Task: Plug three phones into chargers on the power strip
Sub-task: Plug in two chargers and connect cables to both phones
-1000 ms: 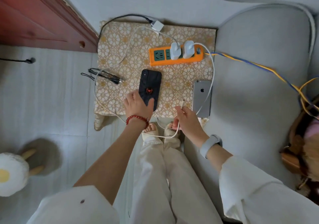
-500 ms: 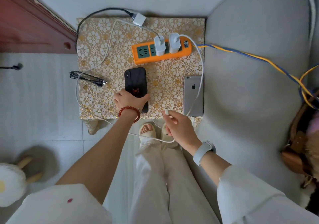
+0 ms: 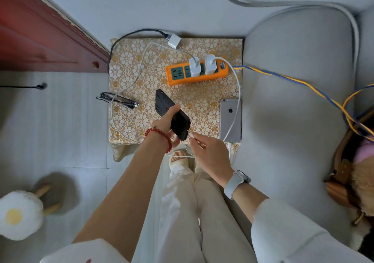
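Observation:
My left hand grips a black phone, lifted and tilted above the patterned table. My right hand pinches the plug of a white cable against the phone's bottom edge. An orange power strip lies at the back of the table with two white chargers plugged in. A silver phone lies face down at the right edge, with a white cable running along it to its near end.
A loose white charger with a black cable lies at the table's far edge. A bundled black cable rests at the left. A grey sofa cushion borders the table on the right, a red door at left.
My left hand picked the black phone up off the table and tilted it. My right hand brought the cable plug up to the phone's bottom edge.

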